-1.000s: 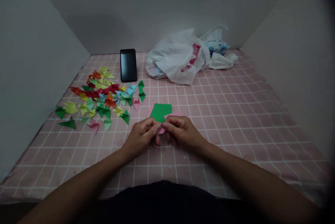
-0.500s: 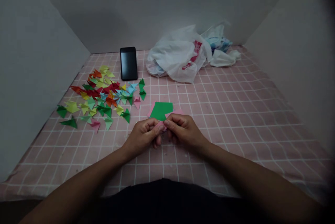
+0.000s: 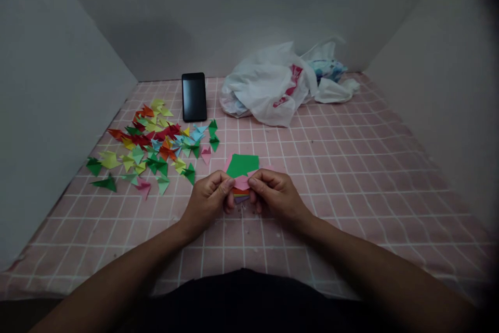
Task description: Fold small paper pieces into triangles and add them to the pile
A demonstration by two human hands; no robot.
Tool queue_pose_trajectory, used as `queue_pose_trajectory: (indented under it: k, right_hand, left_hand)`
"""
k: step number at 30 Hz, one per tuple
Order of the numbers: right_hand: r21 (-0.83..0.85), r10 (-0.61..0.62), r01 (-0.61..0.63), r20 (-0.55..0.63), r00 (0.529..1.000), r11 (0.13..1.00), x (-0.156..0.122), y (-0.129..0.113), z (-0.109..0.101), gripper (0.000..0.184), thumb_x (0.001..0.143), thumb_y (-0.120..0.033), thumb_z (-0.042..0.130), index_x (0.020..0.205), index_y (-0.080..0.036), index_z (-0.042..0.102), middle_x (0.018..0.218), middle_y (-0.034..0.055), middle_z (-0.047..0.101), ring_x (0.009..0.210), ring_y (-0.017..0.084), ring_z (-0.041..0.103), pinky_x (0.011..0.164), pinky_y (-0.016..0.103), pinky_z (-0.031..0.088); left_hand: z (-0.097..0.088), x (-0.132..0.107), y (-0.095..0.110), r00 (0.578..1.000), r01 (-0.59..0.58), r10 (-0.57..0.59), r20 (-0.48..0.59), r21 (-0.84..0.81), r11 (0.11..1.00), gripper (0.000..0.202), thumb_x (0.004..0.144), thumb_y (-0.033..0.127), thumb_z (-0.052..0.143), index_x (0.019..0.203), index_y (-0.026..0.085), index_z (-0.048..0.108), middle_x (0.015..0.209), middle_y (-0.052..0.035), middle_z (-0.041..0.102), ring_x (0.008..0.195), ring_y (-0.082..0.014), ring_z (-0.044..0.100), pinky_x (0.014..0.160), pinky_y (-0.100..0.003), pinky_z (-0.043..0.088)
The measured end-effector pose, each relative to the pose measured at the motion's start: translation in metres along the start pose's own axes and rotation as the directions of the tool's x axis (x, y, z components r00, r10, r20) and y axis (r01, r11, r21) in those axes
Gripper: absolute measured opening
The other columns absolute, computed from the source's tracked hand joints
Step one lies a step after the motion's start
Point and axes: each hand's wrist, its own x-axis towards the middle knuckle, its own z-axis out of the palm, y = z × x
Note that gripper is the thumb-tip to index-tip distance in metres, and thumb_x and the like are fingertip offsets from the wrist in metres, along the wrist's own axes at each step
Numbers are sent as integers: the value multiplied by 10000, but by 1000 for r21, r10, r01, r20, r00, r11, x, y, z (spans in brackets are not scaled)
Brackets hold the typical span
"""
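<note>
Left hand (image 3: pixel 206 203), right hand (image 3: pixel 277 197): grip clenched on pink origami paper (image 3: pixel 242 183). Green paper (image 3: pixel 242 165) just beyond; folded paper triangles (image 3: pixel 152 147) scattered leftward.

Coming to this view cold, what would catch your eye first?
The bright heap of small folded paper pieces on the left of the pink grid mat stands out first. At centre, the left hand and right hand pinch pink paper below a green sheet. Behind lie a black phone and a white plastic bag.
</note>
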Motion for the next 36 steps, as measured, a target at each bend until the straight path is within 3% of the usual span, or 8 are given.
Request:
queue_pose_trajectory:
  k: [4, 7, 9, 10, 14, 23, 31, 36]
  right_hand:
    - [48, 43, -41, -47, 998, 998, 1, 0, -1, 334, 873, -456, 686, 692, -200, 572, 551, -39, 606, 381, 73, 497, 375, 199, 342]
    - [57, 73, -69, -86, 994, 996, 1, -1, -1, 345, 861, -464, 707, 688, -197, 573, 537, -39, 605, 370, 69, 479, 363, 192, 317]
    - [66, 77, -73, -60, 995, 995, 1, -2, -2, 355, 862, -467, 716, 684, -195, 572, 526, -41, 597, 370, 66, 473, 367, 192, 314]
    - [77, 81, -78, -32, 996, 994, 0, -2, -1, 359, 863, -469, 720, 684, -195, 571, 527, -40, 599, 375, 66, 479, 373, 194, 320]
    - [164, 73, -81, 57, 996, 983, -3, -3, 0, 377, 858, -485, 739, 693, -193, 566, 569, -29, 625, 412, 66, 524, 410, 198, 353]
    - [210, 46, -83, 175, 984, 974, 1, 1, 0, 366, 800, -473, 805, 790, -199, 562, 591, -54, 608, 451, 65, 521, 440, 196, 375]
    - [115, 33, -55, 191, 981, 992, 1, -3, 0, 352, 812, -441, 784, 815, -216, 513, 641, -68, 550, 480, 70, 479, 465, 239, 370]
    - [-89, -123, 139, 162, 979, 986, 3, -3, -1, 284, 843, -376, 747, 777, -202, 532, 657, -62, 460, 571, 85, 397, 524, 260, 311]
  left_hand:
    - [-5, 0, -2, 972, -170, 208, -109, 287, 943, 327, 992, 325, 557, 695, 190, 555, 542, 35, 574, 490, -104, 526, 509, -222, 414]
    - [-8, 3, -6, 824, -407, 549, -139, 528, 745, 129, 958, 304, 653, 900, 190, 640, 800, -16, 672, 739, -155, 623, 709, -285, 504]
    - [-8, 5, -9, 717, -544, 697, -27, 603, 583, 180, 914, 314, 736, 1030, 206, 650, 939, -43, 689, 892, -193, 636, 825, -337, 520]
    - [-7, 5, -11, 697, -591, 716, 40, 597, 542, 200, 912, 307, 743, 1058, 211, 646, 969, -50, 688, 932, -200, 637, 848, -345, 524]
    - [-1, 4, -13, 760, -614, 632, 153, 489, 620, 84, 956, 213, 676, 1012, 195, 617, 902, -32, 670, 859, -164, 653, 756, -276, 539]
    - [3, -1, -14, 923, -382, 380, 60, 256, 888, 77, 886, 185, 731, 898, 186, 654, 784, 4, 710, 698, -120, 693, 647, -195, 532]
    - [0, 0, -8, 972, -232, 224, 65, 182, 955, 119, 917, 285, 647, 893, 169, 664, 775, -17, 680, 691, -134, 634, 643, -239, 494]
    - [-1, 1, -7, 970, -241, 227, 92, 211, 947, 166, 940, 299, 603, 900, 161, 686, 820, -33, 679, 747, -147, 628, 688, -261, 486]
